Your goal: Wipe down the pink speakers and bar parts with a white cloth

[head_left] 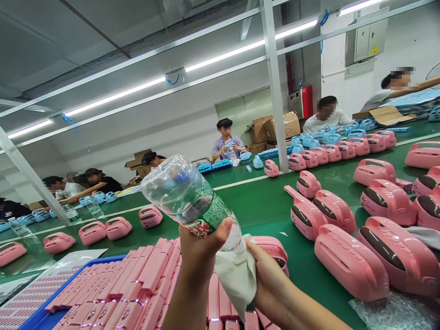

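Here, my left hand (204, 250) wraps firmly around a clear plastic bottle (187, 197) mid-view, its base tilted toward eleven o'clock. My right hand (270, 277) pinches a white cloth (235, 275) against the bottle's five o'clock end. A blue tray (36, 318) of pink parts (129, 293) lies toward seven, pink cases (350, 261) toward four.

Behind the post (274, 82) is a white wall (165, 126). Left of the post are lit lamps (117, 96) and a pale panel (256, 104); right, a red box (307, 101).
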The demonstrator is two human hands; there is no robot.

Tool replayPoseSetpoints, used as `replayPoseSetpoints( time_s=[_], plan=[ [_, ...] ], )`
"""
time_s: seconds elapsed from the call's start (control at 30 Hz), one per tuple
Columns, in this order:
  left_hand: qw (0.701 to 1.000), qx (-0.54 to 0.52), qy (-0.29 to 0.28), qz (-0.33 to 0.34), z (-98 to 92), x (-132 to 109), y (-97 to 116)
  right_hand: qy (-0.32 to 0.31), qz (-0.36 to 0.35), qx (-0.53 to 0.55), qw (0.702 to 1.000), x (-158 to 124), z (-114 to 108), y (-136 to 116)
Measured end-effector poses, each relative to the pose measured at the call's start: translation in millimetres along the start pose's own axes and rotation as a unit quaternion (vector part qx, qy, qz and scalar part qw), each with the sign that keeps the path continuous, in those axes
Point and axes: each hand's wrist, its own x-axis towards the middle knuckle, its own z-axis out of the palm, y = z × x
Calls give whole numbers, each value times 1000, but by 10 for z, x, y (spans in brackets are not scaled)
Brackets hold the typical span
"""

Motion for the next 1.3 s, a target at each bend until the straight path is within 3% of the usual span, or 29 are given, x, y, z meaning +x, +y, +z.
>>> replayPoseSetpoints(
  time_s=[0.67, 0.83, 0.93, 1.0, 1.07, 1.13, 1.2, 1.3],
  plan=[
    [1000, 29, -8, -7, -81, 5, -94, 6, -12, -54, 998, 28, -10, 5],
    [999, -5, -30, -25, -118, -13, -179, 6, -59, -144, 988, 27, 6, -76],
    [997, 44, -56, -40, -113, -22, -256, 31, -138, -228, 963, 46, -8, -305],
    [985, 131, -79, -77, -108, -27, -319, 63, -226, -291, 928, 36, -18, -571],
    [970, 193, -86, -121, -116, -39, -402, 104, -324, -359, 869, -21, 0, -910],
    [949, 253, -108, -156, -133, -66, -503, 152, -417, -434, 784, -123, 66, -1270],
    [908, 343, -174, -169, -139, -110, -619, 194, -468, -529, 681, -225, 176, -1579],
    [848, 435, -271, -137, -72, -191, -800, 216, -457, -672, 542, -250, 344, -1827]
  ],
)
